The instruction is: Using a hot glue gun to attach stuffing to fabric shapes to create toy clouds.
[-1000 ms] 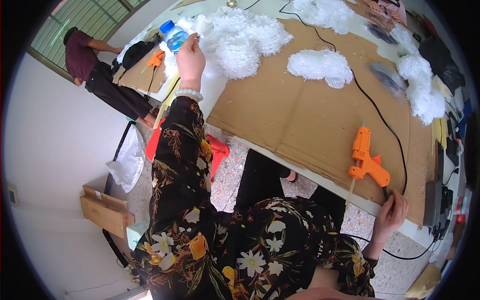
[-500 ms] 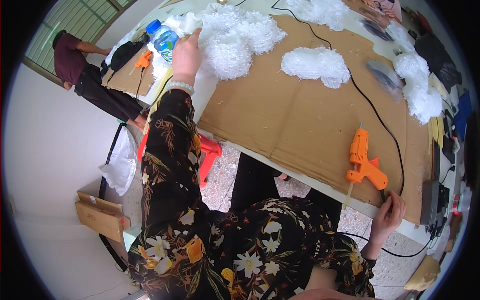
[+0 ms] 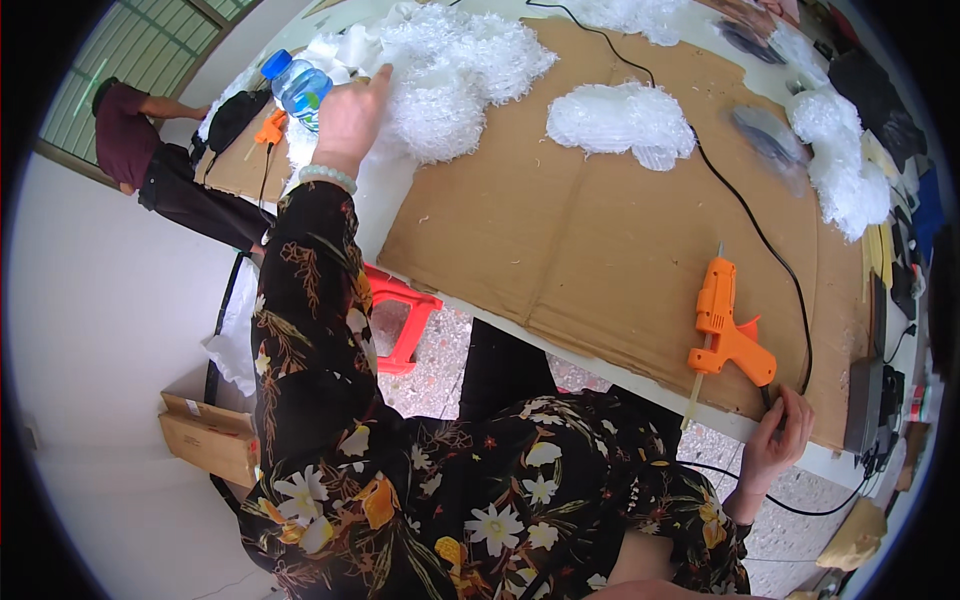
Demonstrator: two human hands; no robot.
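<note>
At the far left of the table, my left hand (image 3: 350,122) is closed around a clear plastic bottle (image 3: 300,90) with a blue cap (image 3: 276,64). The bottle leans left, and its lower part is partly hidden by my fingers. A fluffy white pile of shredded material (image 3: 440,85) lies right beside this hand. My right hand (image 3: 780,435) is at the near right table edge, fingers curled over the black cord (image 3: 767,397) of an orange glue gun (image 3: 718,310). That gun lies on the cardboard, nozzle pointing away, a glue stick (image 3: 692,400) protruding toward me.
Brown cardboard (image 3: 600,230) covers much of the table. A smaller white bundle (image 3: 620,122) and clear plastic packages (image 3: 770,140) lie on it. A second orange glue gun (image 3: 270,127) is at far left, near a standing person (image 3: 135,135). A red stool (image 3: 400,320) stands below.
My left hand and the bottle have moved a little left, and the bottle leans further that way. The whole view has shifted slightly. My right hand stays by the orange gun.
</note>
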